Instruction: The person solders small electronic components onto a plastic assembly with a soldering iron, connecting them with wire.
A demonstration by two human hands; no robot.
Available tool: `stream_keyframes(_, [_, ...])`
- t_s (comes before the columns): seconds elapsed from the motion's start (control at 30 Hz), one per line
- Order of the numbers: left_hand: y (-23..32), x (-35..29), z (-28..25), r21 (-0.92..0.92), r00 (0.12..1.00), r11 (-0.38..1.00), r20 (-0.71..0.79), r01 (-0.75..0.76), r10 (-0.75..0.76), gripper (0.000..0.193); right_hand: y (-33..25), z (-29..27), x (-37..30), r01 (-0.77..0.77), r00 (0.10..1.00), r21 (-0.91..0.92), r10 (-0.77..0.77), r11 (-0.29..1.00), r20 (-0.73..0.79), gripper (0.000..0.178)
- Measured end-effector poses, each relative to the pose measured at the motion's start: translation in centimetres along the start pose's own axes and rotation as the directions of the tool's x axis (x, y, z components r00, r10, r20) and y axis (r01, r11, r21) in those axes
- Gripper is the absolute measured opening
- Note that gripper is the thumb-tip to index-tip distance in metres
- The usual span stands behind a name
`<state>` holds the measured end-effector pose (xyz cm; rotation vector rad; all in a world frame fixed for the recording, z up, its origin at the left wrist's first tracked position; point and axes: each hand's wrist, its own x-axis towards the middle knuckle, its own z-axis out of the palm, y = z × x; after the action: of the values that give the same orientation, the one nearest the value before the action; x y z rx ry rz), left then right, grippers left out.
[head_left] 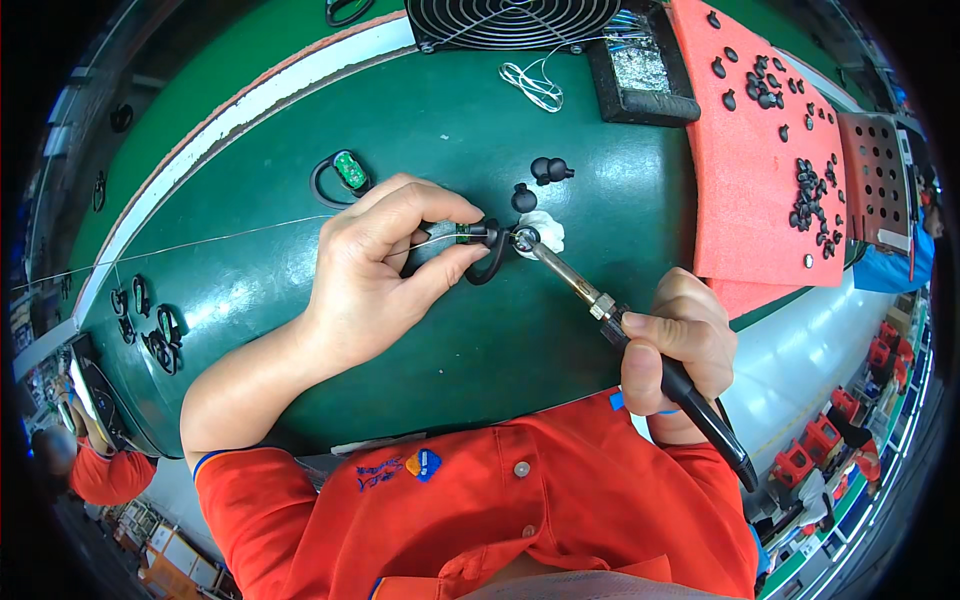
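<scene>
My left hand (372, 268) pinches a black ear-hook earphone (484, 268) between thumb and fingertips, part of its green circuit board showing. A thin wire (235, 224), which looks like solder, runs in from the left and passes through the same hand toward the work. In my right hand (690, 335) is a soldering iron (705, 408), gripped round its black handle. Its tip meets a small round black part (524, 238) lying at a white lump (549, 232) on the bench. The exact contact is too small to make out.
Several black caps (548, 170) lie just beyond the lump, and another ear-hook piece (350, 172) with a bare board sits behind my left hand. More hooks (165, 335) lie far left. A fan (515, 20), a black tray (640, 85) and a red foam mat (740, 170) bound the back and right.
</scene>
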<state>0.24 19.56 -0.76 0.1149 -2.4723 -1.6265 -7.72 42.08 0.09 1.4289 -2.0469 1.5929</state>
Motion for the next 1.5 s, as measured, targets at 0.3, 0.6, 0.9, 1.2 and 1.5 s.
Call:
stream_keyframes(0.3, [-0.1, -0.2, -0.1, 0.009, 1.0, 1.0, -0.008, -0.014, 0.014, 0.023, -0.2, 0.0, -0.1, 0.01, 0.999, 0.005, -0.01, 1.0, -0.036, 0.01])
stream_keyframes(0.6, [0.6, 0.2, -0.2, 0.052, 0.999, 0.999, 0.042, 0.014, -0.017, 0.024, -0.2, -0.5, -0.3, -0.001, 0.999, 0.031, 0.002, 1.0, -0.047, 0.01])
stream_keyframes(0.9, [0.1, 0.1, 0.3, 0.088, 0.988, 0.984, 0.004, -0.155, 0.155, 0.023, -0.4, -0.8, -0.6, -0.034, 0.997, -0.001, 0.034, 0.999, 0.068, 0.017])
stream_keyframes(1.2, [0.1, 0.2, 0.4, 0.084, 0.985, 0.981, 0.007, -0.172, 0.172, 0.024, -0.1, -0.7, -0.1, -0.004, 1.0, 0.037, 0.003, 0.999, 0.027, 0.009])
stream_keyframes(1.5, [-0.6, 0.0, 0.4, 0.096, 0.969, 0.965, -0.02, -0.242, 0.245, 0.024, -0.2, -0.3, -0.2, 0.018, 0.999, 0.027, -0.018, 0.999, 0.027, 0.009])
